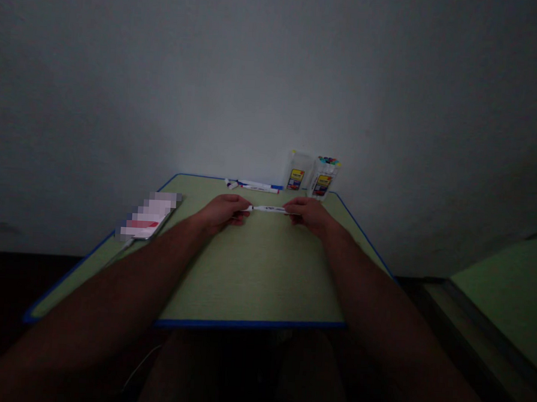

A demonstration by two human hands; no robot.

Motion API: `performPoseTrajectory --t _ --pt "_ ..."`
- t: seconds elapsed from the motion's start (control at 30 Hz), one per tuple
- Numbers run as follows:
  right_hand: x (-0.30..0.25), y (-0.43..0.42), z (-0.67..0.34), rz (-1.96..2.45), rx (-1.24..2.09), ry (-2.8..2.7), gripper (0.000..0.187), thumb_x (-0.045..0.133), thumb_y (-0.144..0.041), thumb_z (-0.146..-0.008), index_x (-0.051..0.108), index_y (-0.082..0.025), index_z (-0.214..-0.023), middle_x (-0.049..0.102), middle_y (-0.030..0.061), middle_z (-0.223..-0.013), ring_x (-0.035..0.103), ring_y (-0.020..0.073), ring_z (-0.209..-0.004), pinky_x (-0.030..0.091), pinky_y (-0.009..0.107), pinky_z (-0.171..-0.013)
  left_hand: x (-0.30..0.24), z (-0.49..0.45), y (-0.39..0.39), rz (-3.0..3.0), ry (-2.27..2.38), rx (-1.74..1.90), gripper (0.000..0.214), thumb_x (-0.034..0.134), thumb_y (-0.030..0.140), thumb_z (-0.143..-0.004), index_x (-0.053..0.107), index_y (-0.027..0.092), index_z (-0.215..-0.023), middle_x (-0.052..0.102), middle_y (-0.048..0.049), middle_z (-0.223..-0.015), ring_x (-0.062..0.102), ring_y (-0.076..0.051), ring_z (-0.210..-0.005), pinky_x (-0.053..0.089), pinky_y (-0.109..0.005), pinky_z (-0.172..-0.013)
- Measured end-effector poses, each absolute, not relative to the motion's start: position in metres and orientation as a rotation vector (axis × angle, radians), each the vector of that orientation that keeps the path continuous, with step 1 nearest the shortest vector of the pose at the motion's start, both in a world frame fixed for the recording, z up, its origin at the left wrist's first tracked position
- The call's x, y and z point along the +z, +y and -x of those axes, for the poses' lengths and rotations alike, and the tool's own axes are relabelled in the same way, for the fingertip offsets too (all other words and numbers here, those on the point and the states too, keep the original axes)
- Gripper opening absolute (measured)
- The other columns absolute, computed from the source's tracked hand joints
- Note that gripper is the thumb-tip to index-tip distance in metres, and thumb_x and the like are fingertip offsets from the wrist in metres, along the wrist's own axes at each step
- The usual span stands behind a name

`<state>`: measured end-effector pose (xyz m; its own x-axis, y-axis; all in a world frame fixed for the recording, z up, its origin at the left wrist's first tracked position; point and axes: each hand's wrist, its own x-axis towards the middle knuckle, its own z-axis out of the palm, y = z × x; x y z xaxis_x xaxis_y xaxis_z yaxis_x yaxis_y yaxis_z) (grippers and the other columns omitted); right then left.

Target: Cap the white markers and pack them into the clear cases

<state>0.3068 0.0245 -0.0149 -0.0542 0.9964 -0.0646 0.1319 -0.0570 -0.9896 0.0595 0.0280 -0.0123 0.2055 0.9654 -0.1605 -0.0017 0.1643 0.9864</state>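
A white marker pen (268, 209) lies crosswise between my two hands, just above the green table (247, 272). My left hand (223, 213) pinches its left end with curled fingers. My right hand (308, 214) grips its right end, fingers closed round it. Both forearms stretch forward over the tabletop. Whether the pen's cap is on I cannot make out.
Two more pens (255, 186) lie near the table's far edge. Two clear pen boxes (299, 172) (324, 177) stand at the back right by the wall, one filled with coloured markers. A flat blurred-out item (148, 217) rests at the left. Another green table (511, 286) is at right.
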Motion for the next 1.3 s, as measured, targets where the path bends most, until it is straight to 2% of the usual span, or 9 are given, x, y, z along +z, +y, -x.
performPoseTrajectory --t 0.57,0.9,1.3 --pt "-0.012 0.020 -0.302 1.355 1.214 -1.365 0.007 0.068 -0.009 -0.076 0.068 -0.013 -0.070 0.058 -0.0016 -0.054 0.049 0.0085 -0.046 0.042 0.023 -0.045 -0.023 -0.060 0.034 -1.282 1.078 0.909 0.005 0.067 0.014 -0.079 0.069 0.012 -0.074 0.067 -0.0051 -0.068 0.056 -0.010 -0.052 0.048 -0.024 -0.052" --pt "-0.017 0.023 -0.302 1.335 1.226 -1.382 0.010 0.077 -0.015 -0.071 0.066 -0.015 -0.070 0.059 -0.0025 -0.053 0.049 0.0076 -0.045 0.043 0.021 -0.045 -0.024 -0.061 0.034 -1.336 1.079 0.887 0.005 0.067 0.014 -0.080 0.068 0.012 -0.075 0.067 -0.0032 -0.067 0.055 -0.009 -0.052 0.047 -0.022 -0.051" --pt "-0.022 0.024 -0.301 1.289 1.179 -1.456 0.014 0.077 -0.016 -0.072 0.063 -0.016 -0.071 0.065 0.0011 -0.061 0.051 0.0088 -0.044 0.042 0.023 -0.043 -0.023 -0.063 0.033 -1.318 1.108 0.888 0.009 0.065 0.011 -0.081 0.067 0.012 -0.073 0.066 -0.0036 -0.065 0.055 -0.009 -0.052 0.047 -0.023 -0.052"
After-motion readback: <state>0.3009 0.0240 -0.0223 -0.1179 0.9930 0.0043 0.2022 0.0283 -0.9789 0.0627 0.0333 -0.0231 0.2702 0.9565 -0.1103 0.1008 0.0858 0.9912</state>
